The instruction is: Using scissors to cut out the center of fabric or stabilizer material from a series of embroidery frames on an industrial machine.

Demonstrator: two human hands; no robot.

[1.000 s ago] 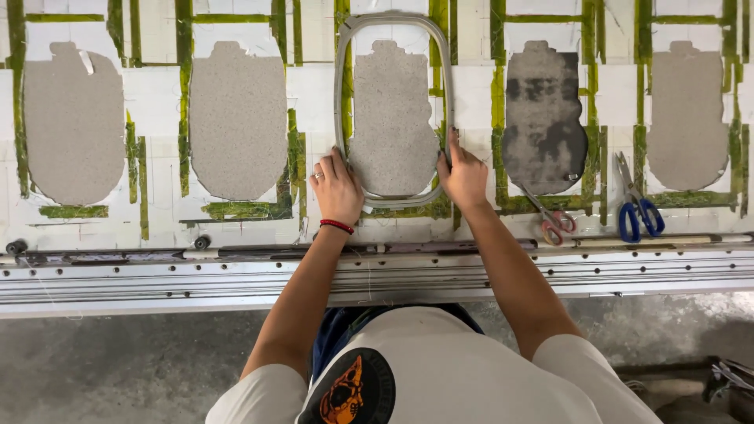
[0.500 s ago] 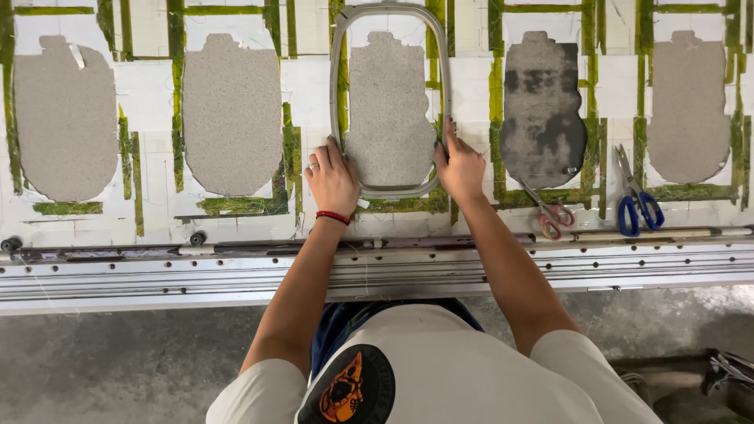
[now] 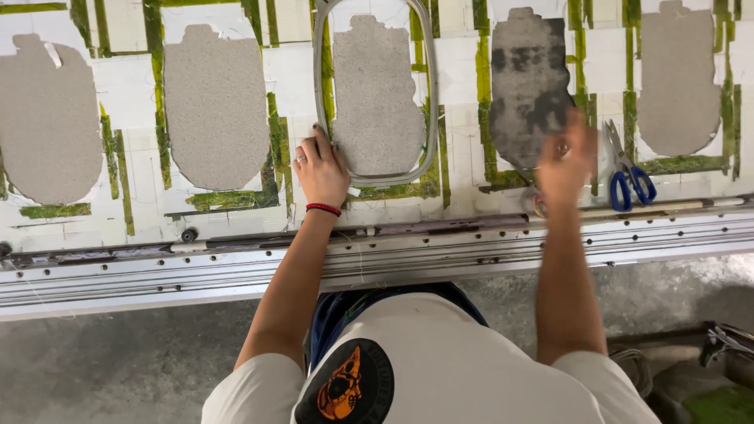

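A grey oval hoop frame (image 3: pixel 433 94) lies on the white work surface around a grey speckled fabric piece (image 3: pixel 377 94). My left hand (image 3: pixel 322 169), with a red wristband and a ring, rests on the hoop's lower left corner. My right hand (image 3: pixel 567 161) is blurred and hovers off the hoop, over the lower right edge of a darker grey fabric piece (image 3: pixel 522 86), fingers apart and nothing seen in them. Blue-handled scissors (image 3: pixel 628 177) lie just right of that hand. Something small and reddish shows under its wrist.
More grey fabric pieces (image 3: pixel 216 110) (image 3: pixel 47 126) (image 3: pixel 675 78) sit in a row, framed by green tape strips (image 3: pixel 232 200). A long metal rail (image 3: pixel 393 251) runs along the near edge of the table. The concrete floor is below.
My right hand has left the hoop's lower right corner and swung right to the dark fabric piece near the scissors. My left hand stays on the hoop.
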